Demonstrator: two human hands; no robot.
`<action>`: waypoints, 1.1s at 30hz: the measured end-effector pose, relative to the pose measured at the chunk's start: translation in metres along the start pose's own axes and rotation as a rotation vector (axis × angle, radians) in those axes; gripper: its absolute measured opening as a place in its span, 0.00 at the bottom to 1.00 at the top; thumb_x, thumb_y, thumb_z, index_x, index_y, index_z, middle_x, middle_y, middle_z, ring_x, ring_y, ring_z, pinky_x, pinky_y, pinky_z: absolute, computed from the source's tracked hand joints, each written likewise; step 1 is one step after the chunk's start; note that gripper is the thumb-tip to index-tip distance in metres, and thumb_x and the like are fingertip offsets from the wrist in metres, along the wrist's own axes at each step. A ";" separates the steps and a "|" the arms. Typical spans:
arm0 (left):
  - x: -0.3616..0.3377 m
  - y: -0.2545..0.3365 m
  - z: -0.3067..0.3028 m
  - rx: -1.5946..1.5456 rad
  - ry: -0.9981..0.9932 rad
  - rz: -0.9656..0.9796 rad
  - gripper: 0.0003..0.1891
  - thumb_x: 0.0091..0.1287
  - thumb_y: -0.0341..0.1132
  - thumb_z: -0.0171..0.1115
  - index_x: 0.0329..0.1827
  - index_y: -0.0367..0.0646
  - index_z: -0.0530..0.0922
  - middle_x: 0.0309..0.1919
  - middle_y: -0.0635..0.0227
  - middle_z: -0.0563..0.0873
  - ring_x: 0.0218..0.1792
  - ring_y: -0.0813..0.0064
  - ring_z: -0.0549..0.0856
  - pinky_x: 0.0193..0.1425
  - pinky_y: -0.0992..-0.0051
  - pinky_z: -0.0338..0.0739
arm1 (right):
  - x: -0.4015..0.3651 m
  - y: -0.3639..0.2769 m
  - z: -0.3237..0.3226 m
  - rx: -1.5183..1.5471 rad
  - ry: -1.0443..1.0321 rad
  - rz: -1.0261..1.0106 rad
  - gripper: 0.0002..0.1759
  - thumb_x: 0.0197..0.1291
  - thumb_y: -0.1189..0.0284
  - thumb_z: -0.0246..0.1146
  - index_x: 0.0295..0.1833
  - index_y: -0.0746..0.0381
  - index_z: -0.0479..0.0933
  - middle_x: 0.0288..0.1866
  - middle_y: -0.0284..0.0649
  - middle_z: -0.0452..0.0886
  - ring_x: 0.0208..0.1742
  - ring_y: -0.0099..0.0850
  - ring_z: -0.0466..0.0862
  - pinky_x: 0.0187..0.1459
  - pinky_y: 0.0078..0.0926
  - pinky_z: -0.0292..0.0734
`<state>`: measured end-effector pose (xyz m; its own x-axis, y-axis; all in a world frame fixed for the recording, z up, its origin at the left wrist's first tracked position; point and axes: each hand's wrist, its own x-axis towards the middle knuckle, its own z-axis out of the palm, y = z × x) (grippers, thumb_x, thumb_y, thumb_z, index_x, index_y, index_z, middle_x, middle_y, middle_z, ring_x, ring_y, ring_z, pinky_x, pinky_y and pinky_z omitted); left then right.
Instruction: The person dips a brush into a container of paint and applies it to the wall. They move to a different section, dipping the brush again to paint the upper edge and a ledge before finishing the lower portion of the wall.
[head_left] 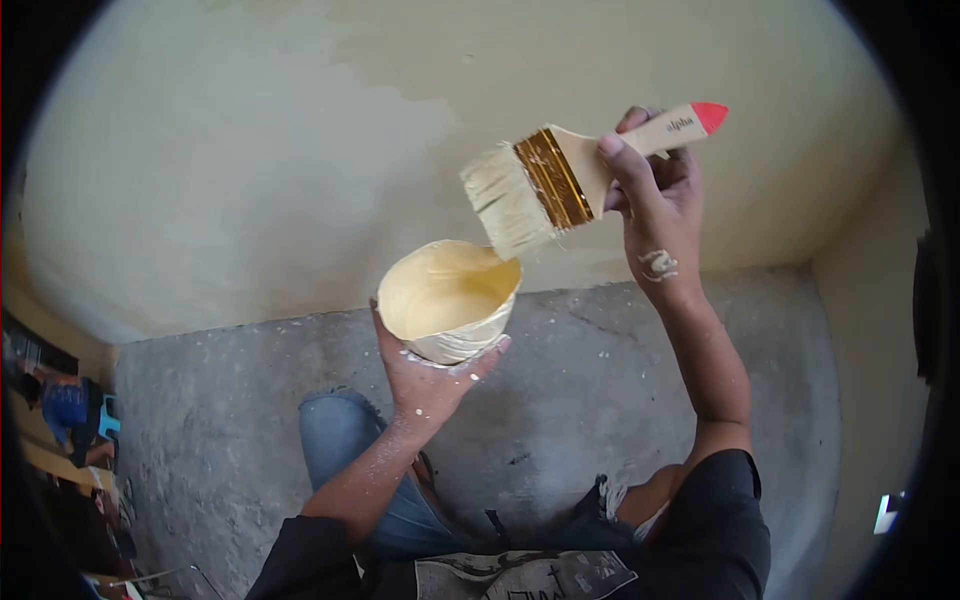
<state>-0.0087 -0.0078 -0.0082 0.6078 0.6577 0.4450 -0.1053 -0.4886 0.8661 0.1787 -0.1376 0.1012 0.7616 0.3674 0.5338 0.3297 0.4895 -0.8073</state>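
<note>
My left hand [436, 384] is wrapped round the lower part of a paint container [465, 345], whose sides are coated in cream paint. Cream paint [465, 300] shows inside it. In my right hand [655, 190] is a wide paintbrush [580, 185], gripped by its wooden handle with the red tip pointing up and right. The bristles [505, 205] are loaded with paint and their lower corner is right at the container's rim. Splashes of paint dot both my hands. In front of them rises a wall [230, 160] with a paler patch at the left and a yellowish coat elsewhere.
Below the wall lies a grey concrete floor [220, 400] with paint specks. My bent knees in jeans [345, 435] are under my arms. Far left, a person in blue [65, 410] is by a blue stool [109, 418]. Another wall [870, 300] stands at the right.
</note>
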 end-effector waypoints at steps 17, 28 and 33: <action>-0.004 0.010 -0.014 0.057 -0.018 -0.070 0.53 0.47 0.38 0.84 0.69 0.38 0.53 0.63 0.55 0.69 0.64 0.62 0.74 0.71 0.61 0.68 | 0.006 0.051 -0.048 0.449 0.138 0.415 0.14 0.67 0.67 0.65 0.48 0.63 0.69 0.41 0.38 0.80 0.41 0.23 0.85 0.45 0.20 0.88; -0.003 -0.015 -0.049 0.109 0.148 0.124 0.56 0.45 0.40 0.86 0.71 0.36 0.51 0.61 0.55 0.70 0.60 0.60 0.75 0.66 0.61 0.70 | -0.057 0.195 -0.030 0.561 0.741 0.266 0.17 0.65 0.67 0.68 0.53 0.60 0.71 0.45 0.35 0.79 0.44 0.23 0.81 0.44 0.22 0.82; -0.011 -0.032 -0.068 0.209 0.147 0.231 0.53 0.49 0.19 0.74 0.76 0.45 0.50 0.68 0.60 0.64 0.68 0.61 0.68 0.74 0.60 0.63 | -0.152 0.289 -0.053 0.387 1.087 0.231 0.16 0.63 0.70 0.70 0.51 0.61 0.73 0.45 0.36 0.79 0.43 0.23 0.81 0.42 0.24 0.83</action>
<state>-0.0655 0.0396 -0.0250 0.4654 0.5839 0.6652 -0.0546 -0.7312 0.6800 0.1884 -0.0939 -0.2269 0.9182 -0.2976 -0.2615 0.0731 0.7760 -0.6265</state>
